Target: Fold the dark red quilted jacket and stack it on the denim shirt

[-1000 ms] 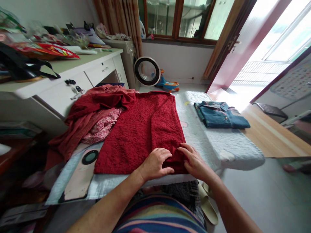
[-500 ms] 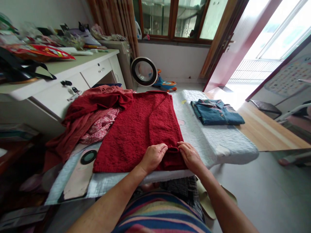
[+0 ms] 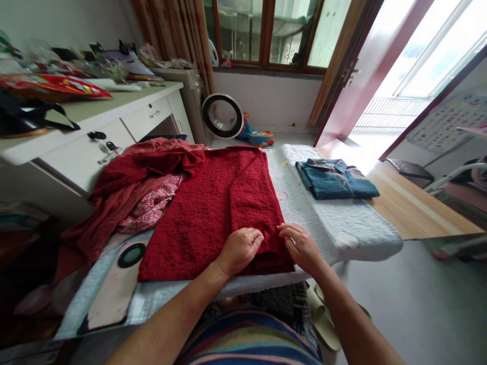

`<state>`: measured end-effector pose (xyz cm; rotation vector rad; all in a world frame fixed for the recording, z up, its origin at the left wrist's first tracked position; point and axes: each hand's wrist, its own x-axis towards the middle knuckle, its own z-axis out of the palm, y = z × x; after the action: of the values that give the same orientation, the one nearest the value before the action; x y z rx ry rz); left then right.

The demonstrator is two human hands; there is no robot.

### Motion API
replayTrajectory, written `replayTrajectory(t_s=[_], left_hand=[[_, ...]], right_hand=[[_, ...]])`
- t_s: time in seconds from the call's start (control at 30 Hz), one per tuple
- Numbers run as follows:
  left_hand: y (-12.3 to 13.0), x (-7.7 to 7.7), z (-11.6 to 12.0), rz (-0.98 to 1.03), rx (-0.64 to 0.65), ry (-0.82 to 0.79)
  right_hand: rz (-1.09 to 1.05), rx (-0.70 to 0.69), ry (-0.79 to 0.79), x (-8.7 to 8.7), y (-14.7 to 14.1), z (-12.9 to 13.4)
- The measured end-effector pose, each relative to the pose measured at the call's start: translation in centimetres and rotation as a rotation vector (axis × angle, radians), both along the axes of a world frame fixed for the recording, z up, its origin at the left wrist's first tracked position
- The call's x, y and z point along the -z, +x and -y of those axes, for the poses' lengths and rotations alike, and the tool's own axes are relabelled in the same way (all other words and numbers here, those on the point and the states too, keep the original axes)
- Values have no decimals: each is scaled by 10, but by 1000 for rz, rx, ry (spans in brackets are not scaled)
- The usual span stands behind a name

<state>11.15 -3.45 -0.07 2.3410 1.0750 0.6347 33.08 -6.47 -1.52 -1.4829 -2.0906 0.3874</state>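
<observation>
A dark red textured top (image 3: 198, 218) lies spread on the pale quilted cover, one sleeve (image 3: 249, 197) folded over its right side. Near the lower end of that sleeve, my left hand (image 3: 241, 248) is closed with its fingertips gripping the red fabric. My right hand (image 3: 300, 246) is at the top's right edge, its bent fingers pinching the cloth there. Part of the sleeve's end is hidden behind my left hand.
Rumpled red and pink clothes (image 3: 140, 172) are heaped at the left. A phone (image 3: 114, 294) lies on the quilted cover (image 3: 335, 228) nearby. Folded denim clothing (image 3: 338, 180) sits at the right. A cluttered white desk (image 3: 129, 109) stands at the far left.
The raised fold at the sleeve's end has been laid flatter between my hands. Both hands stay at nearly the same place on the cloth; the view has shifted slightly.
</observation>
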Motion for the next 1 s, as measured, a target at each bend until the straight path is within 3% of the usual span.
replayTrajectory(t_s=[0.13,0.33,0.5,0.67,0.77,0.9,1.0], left_hand=[[11,10,-8,-65,105,108],[15,29,-4,-226,146,56],[15,26,-3,-217,128,55],[13,13,-9,-182,180,5],[9,4,-24,-81,169,-29],[8,5,-65,-38,-116,133],[12,14,-107,-132,-188,268]], right_hand=[[28,69,68,6,-10,-27],[289,-6,-121,27,-13,-67],[367,48,-159,18,-20,-99],[393,174,-175,9,-36,-128],[366,232,-104,13,-44,-135],[355,195,-78,26,-47,-134],[361,199,-58,31,-47,-132]])
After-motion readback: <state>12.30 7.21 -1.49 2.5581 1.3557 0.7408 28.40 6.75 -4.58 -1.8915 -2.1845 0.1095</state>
